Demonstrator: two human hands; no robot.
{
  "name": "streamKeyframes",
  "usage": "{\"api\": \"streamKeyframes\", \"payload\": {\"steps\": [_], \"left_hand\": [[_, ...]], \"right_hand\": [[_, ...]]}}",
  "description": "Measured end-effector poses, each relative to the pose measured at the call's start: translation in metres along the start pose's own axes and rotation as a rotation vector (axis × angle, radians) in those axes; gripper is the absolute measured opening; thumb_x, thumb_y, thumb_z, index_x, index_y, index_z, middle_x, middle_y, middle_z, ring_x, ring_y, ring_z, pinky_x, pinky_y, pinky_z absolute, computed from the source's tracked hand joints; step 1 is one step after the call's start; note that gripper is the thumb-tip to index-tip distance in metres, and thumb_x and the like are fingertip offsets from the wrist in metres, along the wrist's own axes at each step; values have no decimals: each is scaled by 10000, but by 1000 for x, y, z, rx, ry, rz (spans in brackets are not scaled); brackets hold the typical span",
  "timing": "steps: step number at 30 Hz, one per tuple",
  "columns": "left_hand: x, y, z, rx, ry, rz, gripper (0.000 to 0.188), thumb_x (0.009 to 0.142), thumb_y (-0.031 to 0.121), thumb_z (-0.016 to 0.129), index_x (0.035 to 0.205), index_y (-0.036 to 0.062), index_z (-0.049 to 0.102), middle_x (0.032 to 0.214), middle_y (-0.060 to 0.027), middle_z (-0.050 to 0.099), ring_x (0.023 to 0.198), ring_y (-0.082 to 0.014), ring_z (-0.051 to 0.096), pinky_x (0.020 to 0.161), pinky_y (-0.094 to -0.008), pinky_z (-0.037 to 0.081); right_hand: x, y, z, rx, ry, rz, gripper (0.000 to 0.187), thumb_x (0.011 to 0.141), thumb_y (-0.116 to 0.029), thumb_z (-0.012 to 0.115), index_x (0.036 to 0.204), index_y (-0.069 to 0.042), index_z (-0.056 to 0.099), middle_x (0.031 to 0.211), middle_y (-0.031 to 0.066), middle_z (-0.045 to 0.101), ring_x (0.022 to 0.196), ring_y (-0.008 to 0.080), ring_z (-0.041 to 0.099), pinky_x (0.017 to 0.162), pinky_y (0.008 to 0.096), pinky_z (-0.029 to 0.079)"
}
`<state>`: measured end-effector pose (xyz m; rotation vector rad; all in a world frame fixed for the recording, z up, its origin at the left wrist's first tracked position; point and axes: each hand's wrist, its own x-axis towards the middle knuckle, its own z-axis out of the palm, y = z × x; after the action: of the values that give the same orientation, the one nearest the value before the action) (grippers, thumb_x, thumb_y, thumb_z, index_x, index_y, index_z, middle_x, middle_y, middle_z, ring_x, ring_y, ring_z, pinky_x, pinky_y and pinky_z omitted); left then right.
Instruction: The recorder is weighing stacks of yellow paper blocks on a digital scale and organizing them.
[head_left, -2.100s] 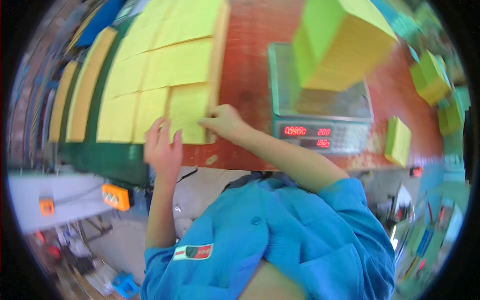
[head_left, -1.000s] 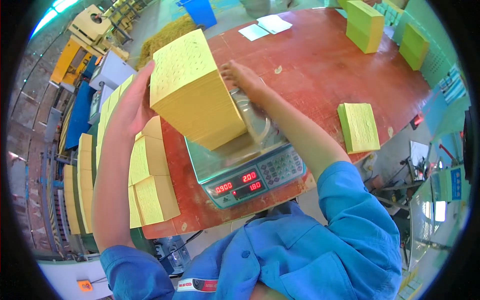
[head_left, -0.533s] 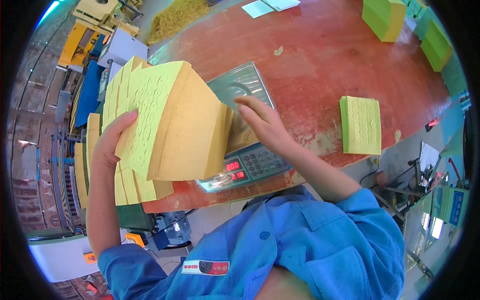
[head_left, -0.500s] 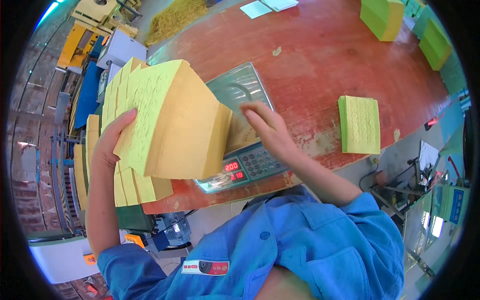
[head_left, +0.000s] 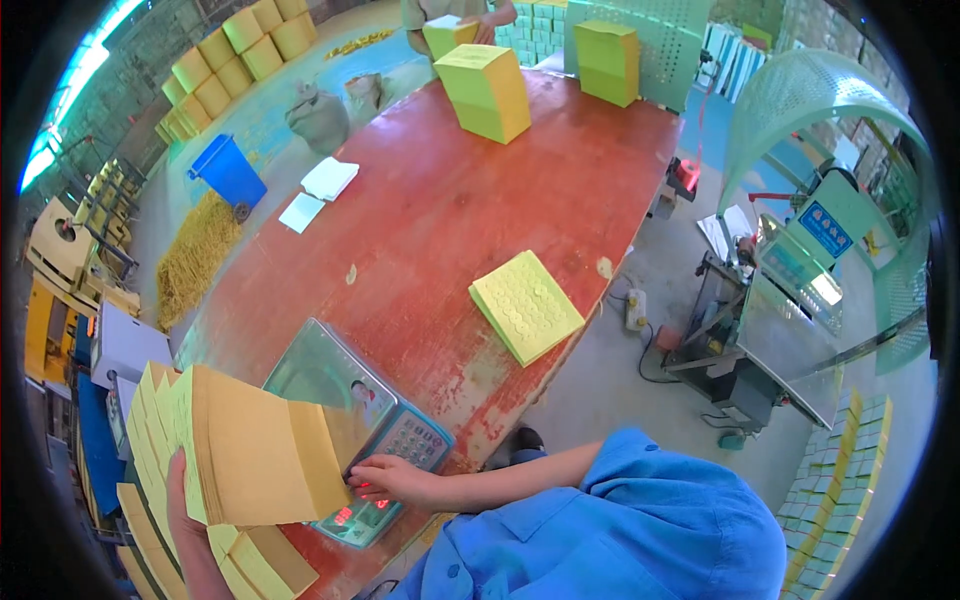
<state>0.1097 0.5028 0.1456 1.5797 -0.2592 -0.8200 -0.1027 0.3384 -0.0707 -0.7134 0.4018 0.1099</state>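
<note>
Yellow paper sheets make the thick stack (head_left: 250,455) that your left hand (head_left: 190,520) grasps from below, at the near left, just beside the scale (head_left: 340,385) on the red tabletop (head_left: 440,220). It looks heavy and floppy, so support its underside. Your right hand (head_left: 385,480) lies released, fingers on the scale's keypad.

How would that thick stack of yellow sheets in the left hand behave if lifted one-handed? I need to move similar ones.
The yellow stack is thick and its loose sheets fan at the left edge, so it may splay or slide apart. It probably is heavy for its size. The left hand props it from below while the right hand rests on the scale.
</note>
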Motion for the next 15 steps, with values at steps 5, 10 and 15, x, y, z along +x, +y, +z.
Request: {"api": "streamKeyframes", "payload": {"steps": [5, 10, 15], "left_hand": [[-1, -1, 15, 10, 35, 11, 487, 983, 422, 484, 1297, 55, 545, 1132, -74, 661, 968, -174, 671, 805, -335, 576], [37, -6, 59, 58, -72, 72, 504, 984, 388, 476, 1357, 51, 501, 1250, -97, 610, 1096, -211, 617, 907, -376, 526], [79, -25, 190, -11, -116, 201, 517, 986, 395, 468, 1376, 56, 477, 1288, -99, 584, 1114, -222, 605, 912, -387, 524]], "right_hand": [[-8, -16, -10, 194, -105, 15, 374, 960, -419, 587, 1068, -64, 637, 838, 10, 611, 722, 116, 586, 651, 275, 496], [-38, -74, -59, -205, -308, -62, 367, 961, -408, 597, 1095, -72, 660, 797, -5, 596, 723, 64, 560, 634, 241, 465], [-90, -182, -147, -573, -135, -455, 432, 966, -405, 581, 1167, -26, 631, 840, -6, 606, 786, 110, 574, 699, 292, 485]]}}
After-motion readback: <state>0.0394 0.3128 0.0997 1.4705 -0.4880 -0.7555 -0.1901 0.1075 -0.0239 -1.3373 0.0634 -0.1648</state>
